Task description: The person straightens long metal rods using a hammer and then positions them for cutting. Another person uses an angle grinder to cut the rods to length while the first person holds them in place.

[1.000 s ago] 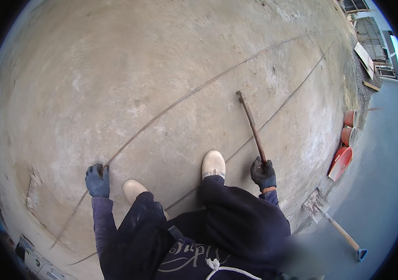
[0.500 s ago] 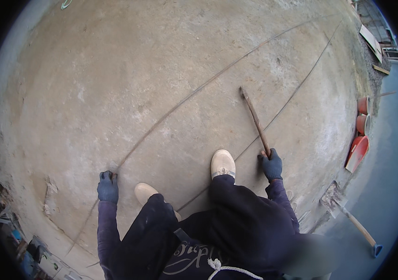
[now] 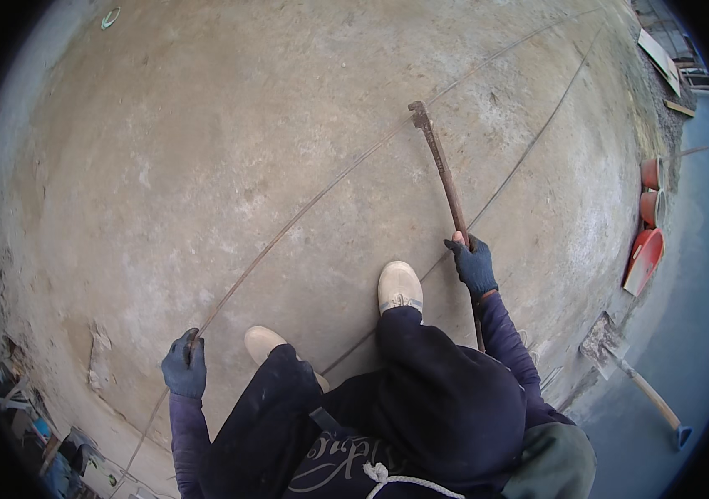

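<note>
My left hand (image 3: 184,365), in a dark glove, is closed on a long thin rebar rod (image 3: 292,219) at the lower left. From there the rod runs diagonally to the far right. My gloved right hand (image 3: 475,266) is wrapped round a rusty rebar bending bar (image 3: 446,183), with the bare thumb tip showing. The bar's notched head (image 3: 419,114) overlaps the rod; whether it is hooked round it I cannot tell. A second rod (image 3: 537,137) lies on the floor, passing under the bar and by my shoe (image 3: 399,287).
Two red buckets (image 3: 652,208) and a red scoop-shaped container (image 3: 643,262) stand along the right edge. A shovel (image 3: 646,391) lies nearer on that side. Boards (image 3: 659,61) rest at the far right. Assorted clutter (image 3: 47,441) fills the lower left corner.
My right hand has moved forward with the bending bar, bringing its head up to the held rod. My left hand has shifted slightly back toward me, still gripping the rod.
</note>
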{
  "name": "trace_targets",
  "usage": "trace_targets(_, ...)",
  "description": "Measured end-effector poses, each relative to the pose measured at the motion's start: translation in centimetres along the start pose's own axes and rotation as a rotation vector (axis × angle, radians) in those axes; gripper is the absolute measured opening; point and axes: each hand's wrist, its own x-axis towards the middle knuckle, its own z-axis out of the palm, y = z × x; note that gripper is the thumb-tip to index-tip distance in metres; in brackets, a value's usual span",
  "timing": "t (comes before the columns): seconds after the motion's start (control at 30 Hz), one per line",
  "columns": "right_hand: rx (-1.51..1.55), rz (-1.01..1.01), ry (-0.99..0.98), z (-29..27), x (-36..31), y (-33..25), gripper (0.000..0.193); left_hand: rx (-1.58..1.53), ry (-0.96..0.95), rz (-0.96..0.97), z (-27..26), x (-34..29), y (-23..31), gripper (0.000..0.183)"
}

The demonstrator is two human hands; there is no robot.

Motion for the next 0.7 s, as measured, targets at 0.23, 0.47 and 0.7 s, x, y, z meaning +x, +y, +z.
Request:
trace_targets(0.23, -0.037, -0.042, 0.075, -1.6, -0.8, 0.5, 0.047, -0.072, -0.085, -0.105, -1.9, -0.2, 0.6, 0.022)
trace_targets(0.47, 0.083, 0.197, -0.031, 0.2, -3.0, -0.7, 0.045, -0.085, -0.098, -0.115, -3.4, -1.4, 2.0, 0.022)
trace_targets(0.7, 0.212, 0.182, -0.012, 2.9, -4.9, -2.0, 0.058, -0.207, -0.102, -0.191, -1.6, -3.9, 1.8, 0.022)
